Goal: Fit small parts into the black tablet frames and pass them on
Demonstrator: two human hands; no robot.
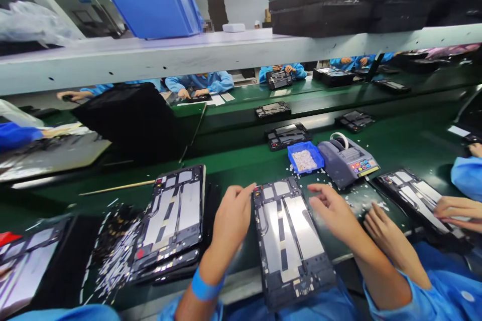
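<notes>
An opened tablet (301,220) lies in front of me with its silvery battery plates and black inner parts facing up, its near end over the table's front edge. My left hand (234,218), a blue band on its wrist, is at the tablet's top left corner. Its fingers are curled together in a pinch, and whatever is between them is hidden. Beyond the tablet's right edge hovers my right hand (335,213), thumb and forefinger apart, with nothing visible in it. To my left sits a stack of similar opened tablets (175,215).
A grey tape dispenser (346,158) stands beside a blue tray (320,156) of small pale pieces. Loose strips (116,256) lie left. A co-worker's hands (387,233) are close on my right, near another tablet stack (414,193). A shelf (241,55) crosses overhead.
</notes>
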